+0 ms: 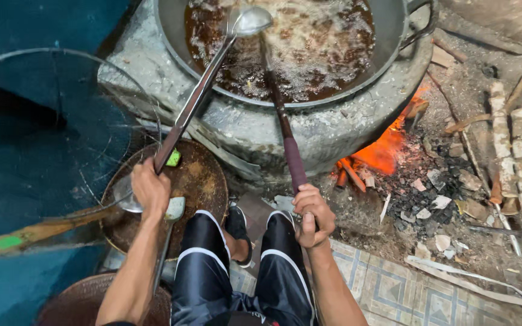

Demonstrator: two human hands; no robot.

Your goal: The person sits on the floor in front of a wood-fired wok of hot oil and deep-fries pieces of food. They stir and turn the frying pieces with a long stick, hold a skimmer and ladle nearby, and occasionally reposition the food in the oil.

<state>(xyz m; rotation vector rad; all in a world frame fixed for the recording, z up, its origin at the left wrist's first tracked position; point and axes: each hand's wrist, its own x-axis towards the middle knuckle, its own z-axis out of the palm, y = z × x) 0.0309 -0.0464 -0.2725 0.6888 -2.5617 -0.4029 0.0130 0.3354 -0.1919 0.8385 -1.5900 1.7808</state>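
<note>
Beside the wok of bubbling oil, the left hand grips a steel ladle, the right hand a long stick; fire and firewood lie right of the wok.

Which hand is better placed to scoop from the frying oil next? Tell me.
Probably the left hand: its metal ladle already hangs bowl-first over the oil in the wok. The right hand grips a dark-handled tool already sunk in.

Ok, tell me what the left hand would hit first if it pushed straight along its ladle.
Probably the frying oil: the left hand aims its ladle up toward the wok, the bowl just above the bubbling surface. Depth is unclear.
</note>
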